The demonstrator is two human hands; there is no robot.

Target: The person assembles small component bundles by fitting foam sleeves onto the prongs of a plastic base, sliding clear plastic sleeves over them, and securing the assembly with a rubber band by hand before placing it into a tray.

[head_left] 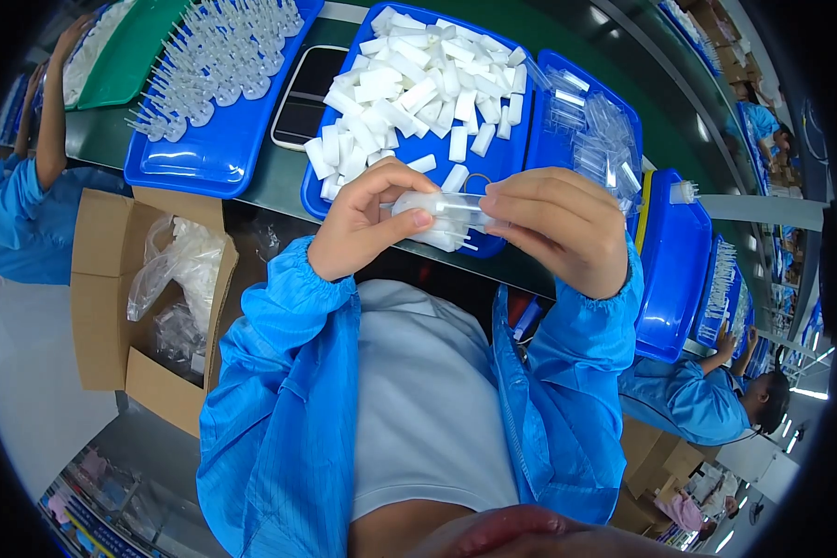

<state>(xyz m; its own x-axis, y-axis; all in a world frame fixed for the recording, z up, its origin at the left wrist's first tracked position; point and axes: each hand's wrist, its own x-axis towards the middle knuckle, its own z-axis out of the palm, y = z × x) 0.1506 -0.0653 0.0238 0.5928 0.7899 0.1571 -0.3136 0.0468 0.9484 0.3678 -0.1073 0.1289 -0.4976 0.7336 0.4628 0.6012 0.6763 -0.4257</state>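
1. Left hand (367, 221): its grip is closed on a white plastic piece (417, 202), thumb on the near side.
2. Right hand (567, 228): its grip pinches the right end of a clear tube (459, 210).
3. Piece and tube meet between the hands, above the near edge of the middle blue tray (504, 162).
4. That tray carries heaped white blocks (409, 79) on the green table (274, 179).
5. Right of it, another blue tray (544, 153) holds clear plastic parts (606, 139).
6. Far left, clear stemmed parts (219, 60) fill a third blue tray (191, 164).
7. Below stands an open cardboard box (100, 288) with plastic bags (193, 262).

This is a factory workshop, with parts trays (195, 166) and blue-jacketed co-workers (684, 402).
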